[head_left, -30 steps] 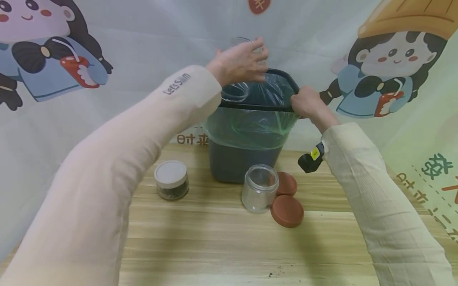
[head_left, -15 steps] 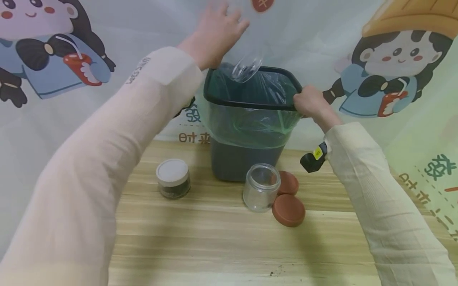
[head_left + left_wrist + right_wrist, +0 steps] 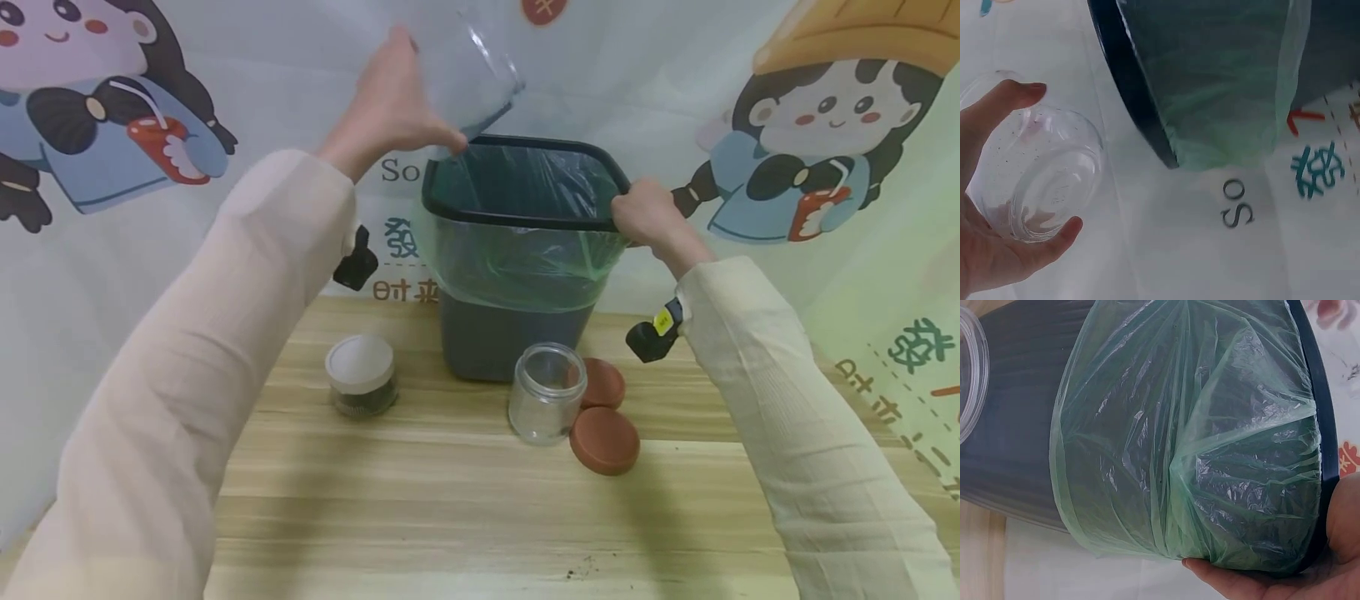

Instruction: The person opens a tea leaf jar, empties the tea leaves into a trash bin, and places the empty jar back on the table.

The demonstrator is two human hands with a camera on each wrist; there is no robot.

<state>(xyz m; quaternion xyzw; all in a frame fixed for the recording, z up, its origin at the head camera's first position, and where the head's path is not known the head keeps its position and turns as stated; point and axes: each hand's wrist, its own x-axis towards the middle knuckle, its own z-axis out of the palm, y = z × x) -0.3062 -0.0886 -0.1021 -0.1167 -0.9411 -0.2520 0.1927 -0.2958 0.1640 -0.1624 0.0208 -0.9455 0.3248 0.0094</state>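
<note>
Above the bin's left side in the head view, my left hand holds a clear, tilted jar, thumb on one side and fingers round the other. The left wrist view shows dark specks inside this jar. My right hand grips the black rim of a grey trash bin at its right front corner. In the right wrist view, its fingers lie against the green bin liner, which is folded over the rim.
On the wooden table stands an uncapped clear jar in front of the bin. Two reddish-brown lids lie beside it. Further left is a white-lidded jar with dark contents. Dark crumbs lie near the front. A printed curtain hangs behind.
My left hand has lifted the clear jar up and left, out of the bin's mouth, and turned it. The right hand stays on the rim.
</note>
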